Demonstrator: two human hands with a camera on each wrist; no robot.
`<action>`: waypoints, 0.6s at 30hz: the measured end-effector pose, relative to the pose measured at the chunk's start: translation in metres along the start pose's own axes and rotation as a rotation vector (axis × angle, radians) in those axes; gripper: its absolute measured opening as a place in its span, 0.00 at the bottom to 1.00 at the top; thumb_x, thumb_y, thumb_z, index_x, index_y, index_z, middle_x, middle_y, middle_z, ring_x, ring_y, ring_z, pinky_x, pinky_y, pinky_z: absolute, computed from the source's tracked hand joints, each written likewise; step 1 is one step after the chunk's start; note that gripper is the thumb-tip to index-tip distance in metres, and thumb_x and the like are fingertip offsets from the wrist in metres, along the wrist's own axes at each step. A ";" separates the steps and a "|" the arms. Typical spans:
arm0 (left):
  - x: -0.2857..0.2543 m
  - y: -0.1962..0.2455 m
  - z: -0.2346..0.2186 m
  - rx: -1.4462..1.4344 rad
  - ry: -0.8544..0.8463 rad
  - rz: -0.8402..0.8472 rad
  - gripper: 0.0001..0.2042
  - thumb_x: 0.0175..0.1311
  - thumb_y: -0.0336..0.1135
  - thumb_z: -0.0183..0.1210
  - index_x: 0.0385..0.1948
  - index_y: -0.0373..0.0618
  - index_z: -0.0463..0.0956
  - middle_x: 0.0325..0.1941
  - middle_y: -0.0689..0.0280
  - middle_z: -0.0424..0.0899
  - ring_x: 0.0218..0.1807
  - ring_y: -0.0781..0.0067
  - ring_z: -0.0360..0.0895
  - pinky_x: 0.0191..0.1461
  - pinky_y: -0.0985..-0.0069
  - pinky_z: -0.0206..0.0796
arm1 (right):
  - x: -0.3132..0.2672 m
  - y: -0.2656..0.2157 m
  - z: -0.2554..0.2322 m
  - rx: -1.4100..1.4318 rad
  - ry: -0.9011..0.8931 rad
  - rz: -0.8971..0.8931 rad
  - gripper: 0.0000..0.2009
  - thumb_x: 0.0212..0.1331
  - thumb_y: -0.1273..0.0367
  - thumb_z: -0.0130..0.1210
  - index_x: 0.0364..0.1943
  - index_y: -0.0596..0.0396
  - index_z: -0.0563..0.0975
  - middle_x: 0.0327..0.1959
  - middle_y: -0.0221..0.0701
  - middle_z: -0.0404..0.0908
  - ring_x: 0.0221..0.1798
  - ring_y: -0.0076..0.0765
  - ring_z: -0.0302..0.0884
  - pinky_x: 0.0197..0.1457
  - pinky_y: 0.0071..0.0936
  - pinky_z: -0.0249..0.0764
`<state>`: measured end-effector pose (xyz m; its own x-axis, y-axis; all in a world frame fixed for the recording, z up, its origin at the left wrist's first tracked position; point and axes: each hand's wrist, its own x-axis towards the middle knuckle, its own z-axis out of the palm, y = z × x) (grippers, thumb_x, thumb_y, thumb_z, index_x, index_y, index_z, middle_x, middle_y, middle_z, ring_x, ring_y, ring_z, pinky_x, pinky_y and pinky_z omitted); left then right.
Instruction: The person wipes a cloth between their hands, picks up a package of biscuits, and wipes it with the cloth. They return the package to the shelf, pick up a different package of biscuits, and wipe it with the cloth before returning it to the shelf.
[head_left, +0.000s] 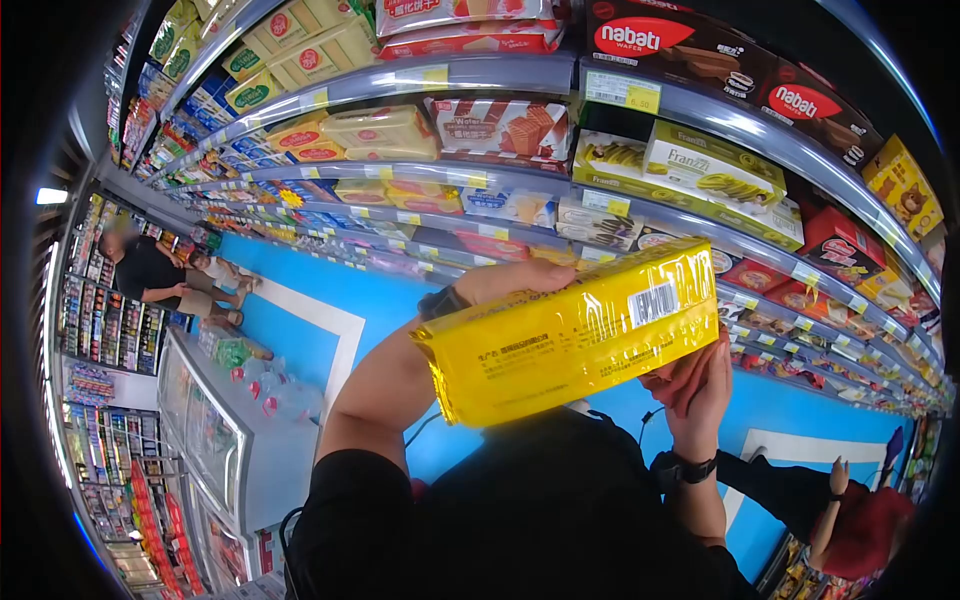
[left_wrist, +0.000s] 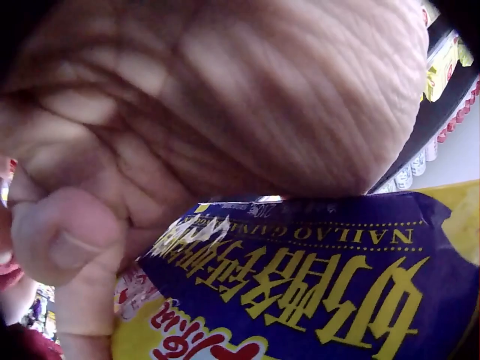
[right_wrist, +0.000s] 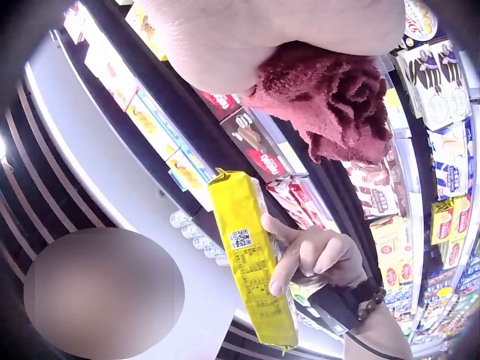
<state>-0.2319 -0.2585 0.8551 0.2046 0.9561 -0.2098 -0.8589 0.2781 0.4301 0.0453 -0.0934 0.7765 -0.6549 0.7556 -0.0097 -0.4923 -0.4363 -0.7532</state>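
Note:
My left hand grips a long, glossy yellow snack packet by its upper side, in front of the shelves. The side with the barcode and small print faces the head camera. In the left wrist view, the packet's front is dark blue with large yellow characters. My right hand, at the packet's lower right in the head view, holds a dark red fluffy cloth. The right wrist view shows this cloth bunched under the hand, apart from the packet; the fingertips are partly hidden.
Store shelves full of boxed and bagged biscuits curve across the front. A glass-topped freezer stands at left, with bottles beside it. One person is far left; another in dark red is at lower right.

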 end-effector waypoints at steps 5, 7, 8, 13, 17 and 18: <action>0.005 0.002 0.000 0.014 0.000 0.028 0.36 0.70 0.52 0.65 0.74 0.41 0.65 0.66 0.56 0.83 0.61 0.63 0.85 0.62 0.63 0.76 | 0.000 0.000 0.007 -0.037 0.077 -0.002 0.25 0.83 0.52 0.38 0.70 0.56 0.67 0.63 0.35 0.78 0.63 0.34 0.79 0.66 0.35 0.74; 0.006 0.004 0.000 0.019 0.000 0.042 0.36 0.70 0.52 0.64 0.74 0.41 0.65 0.66 0.56 0.83 0.60 0.64 0.85 0.62 0.63 0.76 | 0.000 -0.001 0.001 -0.029 -0.004 0.009 0.25 0.83 0.52 0.39 0.71 0.56 0.67 0.64 0.35 0.78 0.64 0.34 0.79 0.67 0.35 0.74; 0.007 0.005 0.000 0.022 0.000 0.050 0.36 0.70 0.52 0.64 0.74 0.41 0.66 0.66 0.56 0.83 0.60 0.64 0.85 0.62 0.63 0.76 | 0.001 -0.002 -0.002 -0.025 -0.043 0.015 0.25 0.83 0.52 0.39 0.71 0.56 0.66 0.64 0.35 0.78 0.64 0.34 0.78 0.67 0.35 0.74; 0.013 0.007 -0.001 0.032 0.001 0.071 0.35 0.71 0.51 0.64 0.73 0.42 0.66 0.65 0.56 0.83 0.60 0.64 0.85 0.62 0.63 0.76 | 0.000 -0.002 0.007 -0.019 0.007 0.030 0.25 0.83 0.54 0.37 0.70 0.57 0.65 0.61 0.44 0.79 0.53 0.47 0.85 0.52 0.48 0.85; 0.014 0.006 -0.001 0.030 0.000 0.076 0.34 0.71 0.51 0.64 0.73 0.42 0.67 0.65 0.56 0.83 0.60 0.64 0.85 0.62 0.63 0.77 | 0.001 0.000 0.005 -0.018 0.040 0.052 0.25 0.83 0.53 0.36 0.70 0.58 0.64 0.58 0.50 0.81 0.45 0.54 0.89 0.45 0.54 0.90; 0.013 0.006 0.000 0.029 0.000 0.076 0.34 0.71 0.51 0.64 0.73 0.42 0.67 0.65 0.56 0.83 0.60 0.64 0.85 0.62 0.63 0.77 | 0.001 0.000 0.005 -0.013 0.040 0.057 0.26 0.83 0.52 0.35 0.70 0.58 0.64 0.57 0.50 0.81 0.45 0.54 0.89 0.46 0.54 0.90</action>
<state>-0.2345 -0.2442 0.8549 0.1396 0.9745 -0.1756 -0.8580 0.2076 0.4698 0.0420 -0.0951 0.7795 -0.6585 0.7484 -0.0791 -0.4467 -0.4733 -0.7593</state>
